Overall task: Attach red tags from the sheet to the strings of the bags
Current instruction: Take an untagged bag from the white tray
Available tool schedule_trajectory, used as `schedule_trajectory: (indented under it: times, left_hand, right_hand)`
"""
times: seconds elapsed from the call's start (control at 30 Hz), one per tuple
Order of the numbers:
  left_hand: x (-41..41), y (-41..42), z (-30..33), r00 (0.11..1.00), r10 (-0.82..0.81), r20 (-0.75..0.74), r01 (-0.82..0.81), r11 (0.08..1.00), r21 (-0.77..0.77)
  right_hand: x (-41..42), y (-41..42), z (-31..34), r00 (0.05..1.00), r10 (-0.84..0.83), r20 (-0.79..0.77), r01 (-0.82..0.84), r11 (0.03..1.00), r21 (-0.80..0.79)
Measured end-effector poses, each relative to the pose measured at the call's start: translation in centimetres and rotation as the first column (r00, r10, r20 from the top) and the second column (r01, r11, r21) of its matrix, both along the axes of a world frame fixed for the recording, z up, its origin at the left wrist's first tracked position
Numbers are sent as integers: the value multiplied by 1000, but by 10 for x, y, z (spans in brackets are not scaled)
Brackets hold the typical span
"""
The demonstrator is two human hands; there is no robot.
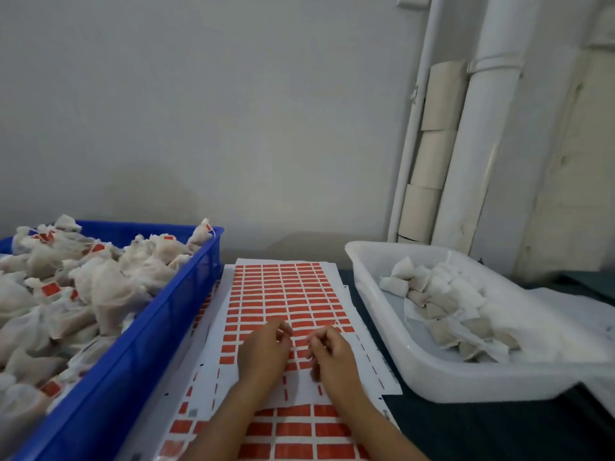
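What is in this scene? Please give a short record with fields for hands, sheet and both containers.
left hand: over the sheet, fingers curled; a hold cannot be told
right hand: beside it, the same
sheet of red tags: flat between the containers; near rows partly used
blue crate: on the left, piled with bags carrying red tags
white tub: on the right, holds untagged bags

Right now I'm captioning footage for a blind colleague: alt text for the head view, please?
Two hands, left hand and right hand, work with curled fingers over a sheet of red tags. A blue crate of tagged bags sits left, a white tub of untagged bags right.
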State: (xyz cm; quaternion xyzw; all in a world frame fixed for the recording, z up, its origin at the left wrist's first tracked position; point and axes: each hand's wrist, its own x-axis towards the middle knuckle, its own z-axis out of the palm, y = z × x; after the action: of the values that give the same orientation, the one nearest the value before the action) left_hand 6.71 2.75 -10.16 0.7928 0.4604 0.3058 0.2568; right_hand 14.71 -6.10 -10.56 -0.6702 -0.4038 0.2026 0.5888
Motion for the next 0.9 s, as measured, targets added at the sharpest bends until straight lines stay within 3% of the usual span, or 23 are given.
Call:
schedule_trajectory:
  times: [0.1,0.27,0.5,0.67,0.8,0.9]
  left_hand:
    - [17,7,16,998,-54,-41,53,998,-18]
    - [40,11,23,997,-78,27,79,995,-60]
    - [45,15,-4,994,-65,88,73,992,-102]
    - [47,14,-8,998,-30,52,31,999,-31]
    - [48,15,-13,999,-30,36,29,999,22]
    - [50,18,-16,999,-25,26,24,999,24]
  right_hand:
    - [10,9,12,996,-68,63,71,997,-42]
    - [38,24,66,976,-218,25,220,973,-71]
    - [121,30,137,966,-255,-37,251,964,-91]
    - [193,33,114,951,-219,217,283,898,-337]
    - [236,36,87,822,-38,569,387,770,-508]
    - [252,40,76,822,47,568,380,698,-608]
